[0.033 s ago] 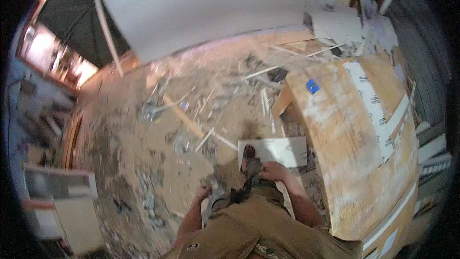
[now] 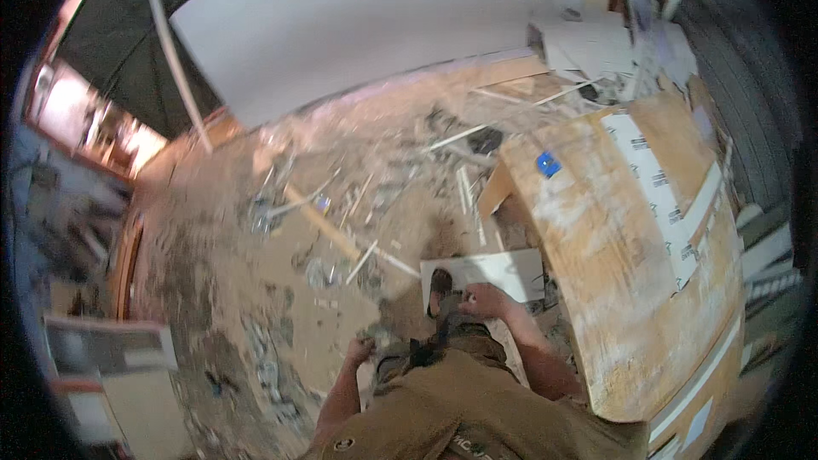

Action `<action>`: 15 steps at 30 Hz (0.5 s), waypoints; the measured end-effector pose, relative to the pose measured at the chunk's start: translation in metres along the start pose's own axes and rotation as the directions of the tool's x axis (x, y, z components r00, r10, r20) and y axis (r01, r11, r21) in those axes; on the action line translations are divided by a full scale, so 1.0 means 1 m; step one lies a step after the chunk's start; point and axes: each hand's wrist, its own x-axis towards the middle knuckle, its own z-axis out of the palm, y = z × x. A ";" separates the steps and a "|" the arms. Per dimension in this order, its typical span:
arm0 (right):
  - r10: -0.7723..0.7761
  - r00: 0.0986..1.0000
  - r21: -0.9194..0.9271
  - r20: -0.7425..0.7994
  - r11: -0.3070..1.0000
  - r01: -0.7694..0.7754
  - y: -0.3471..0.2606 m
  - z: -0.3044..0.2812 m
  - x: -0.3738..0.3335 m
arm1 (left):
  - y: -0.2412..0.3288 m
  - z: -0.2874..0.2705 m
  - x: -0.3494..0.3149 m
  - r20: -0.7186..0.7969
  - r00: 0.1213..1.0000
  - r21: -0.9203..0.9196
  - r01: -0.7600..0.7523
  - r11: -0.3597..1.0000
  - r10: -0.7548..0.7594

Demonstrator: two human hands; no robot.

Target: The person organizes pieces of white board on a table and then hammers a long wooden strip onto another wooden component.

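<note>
My left hand (image 2: 360, 347) hangs low at my left side over the littered floor. Its fingers are curled, and nothing sticks out of them. My right hand (image 2: 483, 300) is in front of my right thigh, above a white board (image 2: 518, 269) lying on the floor. Those fingers are bent inward too; whether they hold something small is hidden. One dark shoe (image 2: 440, 282) stands on the board's left part. To the right of my right hand, and apart from it, is a worn plywood-topped table (image 2: 579, 264). A small blue object (image 2: 548, 163) sits near its far end.
Wood strips (image 2: 322, 221), crumpled plastic (image 2: 324, 273) and rubble cover the floor ahead. A large white panel (image 2: 366, 25) leans at the back, beside a slanting pole (image 2: 175, 51). Board offcuts (image 2: 588, 43) are piled at the far right. Framed panels (image 2: 111, 347) stand at the left.
The view has shifted slightly, so the table and back panel appear a little further left. Both hands keep nearly the same place and curl.
</note>
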 end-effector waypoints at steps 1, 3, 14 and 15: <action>-0.033 0.992 -0.045 -0.125 0.999 0.027 -0.008 -0.037 0.015 | 0.026 -0.017 0.006 -0.020 0.999 -0.066 0.034 0.997 -0.035; -0.040 0.972 0.035 -0.231 0.998 0.049 -0.020 -0.112 0.050 | 0.073 -0.044 0.026 -0.039 0.999 -0.219 0.023 0.976 -0.033; 0.090 0.949 0.106 -0.303 0.993 -0.060 0.006 -0.310 0.281 | 0.280 -0.100 0.282 0.184 0.935 0.350 -0.350 0.869 0.302; 0.060 0.932 0.112 -0.358 0.994 -0.021 0.010 -0.310 0.300 | 0.307 -0.111 0.308 0.229 0.922 0.414 -0.384 0.826 0.314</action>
